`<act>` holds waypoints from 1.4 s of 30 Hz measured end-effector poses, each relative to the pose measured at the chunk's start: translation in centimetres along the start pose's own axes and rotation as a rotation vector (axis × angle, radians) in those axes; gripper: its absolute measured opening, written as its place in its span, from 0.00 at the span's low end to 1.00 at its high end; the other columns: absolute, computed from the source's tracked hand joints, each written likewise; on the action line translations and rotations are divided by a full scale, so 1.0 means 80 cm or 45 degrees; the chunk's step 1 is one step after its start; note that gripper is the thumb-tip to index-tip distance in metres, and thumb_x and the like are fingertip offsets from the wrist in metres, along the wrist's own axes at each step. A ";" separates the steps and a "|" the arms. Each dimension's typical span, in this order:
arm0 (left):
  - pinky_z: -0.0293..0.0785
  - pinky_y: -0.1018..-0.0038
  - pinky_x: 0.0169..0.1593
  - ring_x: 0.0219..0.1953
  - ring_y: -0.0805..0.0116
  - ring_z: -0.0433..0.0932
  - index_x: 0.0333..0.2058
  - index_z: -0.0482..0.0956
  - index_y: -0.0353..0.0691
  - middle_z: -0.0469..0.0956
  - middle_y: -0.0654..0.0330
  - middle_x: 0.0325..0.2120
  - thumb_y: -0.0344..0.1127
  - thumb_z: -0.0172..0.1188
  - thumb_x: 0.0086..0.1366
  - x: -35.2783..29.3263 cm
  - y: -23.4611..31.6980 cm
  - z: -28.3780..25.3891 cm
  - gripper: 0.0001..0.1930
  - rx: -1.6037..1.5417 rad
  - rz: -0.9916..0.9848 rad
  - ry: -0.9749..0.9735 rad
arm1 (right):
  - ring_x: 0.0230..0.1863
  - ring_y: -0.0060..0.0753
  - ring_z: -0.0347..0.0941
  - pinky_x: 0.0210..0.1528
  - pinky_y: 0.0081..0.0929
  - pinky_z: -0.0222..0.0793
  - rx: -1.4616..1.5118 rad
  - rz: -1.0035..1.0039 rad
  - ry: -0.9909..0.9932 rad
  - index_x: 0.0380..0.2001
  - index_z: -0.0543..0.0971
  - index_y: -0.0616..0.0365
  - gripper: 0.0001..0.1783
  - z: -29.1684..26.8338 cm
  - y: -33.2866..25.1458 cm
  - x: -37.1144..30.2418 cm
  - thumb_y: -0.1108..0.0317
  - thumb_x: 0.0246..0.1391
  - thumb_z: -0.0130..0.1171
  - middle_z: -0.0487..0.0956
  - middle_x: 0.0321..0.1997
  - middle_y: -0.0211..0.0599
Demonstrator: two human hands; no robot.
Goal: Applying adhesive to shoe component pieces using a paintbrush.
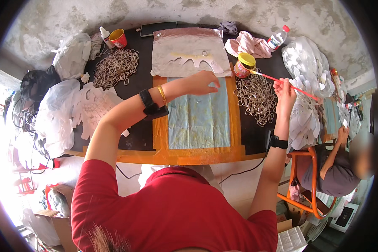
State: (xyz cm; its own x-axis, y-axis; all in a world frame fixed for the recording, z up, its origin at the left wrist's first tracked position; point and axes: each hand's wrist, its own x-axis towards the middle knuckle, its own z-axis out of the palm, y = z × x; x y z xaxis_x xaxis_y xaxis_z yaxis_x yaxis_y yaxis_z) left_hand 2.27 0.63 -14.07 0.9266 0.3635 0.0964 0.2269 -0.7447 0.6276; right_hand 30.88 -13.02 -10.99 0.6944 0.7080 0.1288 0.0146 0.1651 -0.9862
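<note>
My right hand (285, 93) is closed on the red handle of a thin brush (300, 90). The brush's tip reaches the rim of a small tub with a yellow top (247, 60). Over the light blue sheet (199, 117), my left hand (205, 82) is raised with loosely curled fingers, thumb and forefinger apart, holding nothing I can see. Beyond it, a pale sheet (168, 48) carries a white cut piece with a scalloped edge (206, 65) and a yellowish smear. Metal rings (258, 96) lie heaped below the tub.
Another ring heap (116, 69) lies at the left, near a red tub (118, 39) and a white bottle (105, 34). White cut pieces (94, 105) and plastic bags flank the table. A pink cloth (250, 44) and a water bottle (278, 38) stand behind. Another person (336, 172) sits at right.
</note>
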 end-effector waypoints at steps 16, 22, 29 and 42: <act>0.68 0.65 0.52 0.51 0.57 0.66 0.46 0.72 0.38 0.68 0.53 0.50 0.46 0.58 0.57 -0.001 -0.019 0.032 0.22 0.841 -0.052 0.338 | 0.43 0.32 0.72 0.48 0.31 0.68 1.305 0.287 -0.308 0.43 0.71 0.70 0.14 0.048 -0.039 -0.025 0.72 0.56 0.49 0.76 0.42 0.47; 0.67 0.64 0.52 0.49 0.58 0.67 0.46 0.72 0.38 0.68 0.52 0.48 0.49 0.57 0.57 -0.025 -0.029 0.011 0.23 0.817 -0.101 0.314 | 0.32 0.21 0.73 0.38 0.17 0.70 -0.031 -0.245 -0.430 0.42 0.75 0.68 0.14 0.135 0.001 -0.031 0.68 0.60 0.49 0.78 0.32 0.37; 0.66 0.66 0.51 0.51 0.57 0.65 0.50 0.68 0.39 0.65 0.51 0.52 0.52 0.53 0.59 -0.039 -0.054 0.014 0.26 0.908 -0.066 0.326 | 0.31 0.24 0.76 0.35 0.19 0.73 -0.233 -0.293 -0.507 0.40 0.75 0.72 0.13 0.175 0.043 -0.015 0.69 0.60 0.49 0.78 0.31 0.40; 0.67 0.68 0.46 0.47 0.57 0.67 0.50 0.69 0.38 0.66 0.47 0.51 0.57 0.51 0.59 -0.044 -0.058 0.021 0.29 0.959 -0.007 0.466 | 0.32 0.23 0.76 0.36 0.18 0.70 -0.473 -0.483 -0.642 0.36 0.76 0.68 0.08 0.181 0.047 -0.016 0.74 0.57 0.51 0.79 0.31 0.37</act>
State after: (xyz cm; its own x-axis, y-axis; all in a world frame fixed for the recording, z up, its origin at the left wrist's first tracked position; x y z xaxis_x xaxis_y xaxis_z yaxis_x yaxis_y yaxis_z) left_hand -1.51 1.87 -18.58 0.7985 0.4301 0.4212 0.4912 -0.8700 -0.0430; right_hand 19.63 -3.32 -13.34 0.1784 0.8932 0.4127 0.4935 0.2816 -0.8229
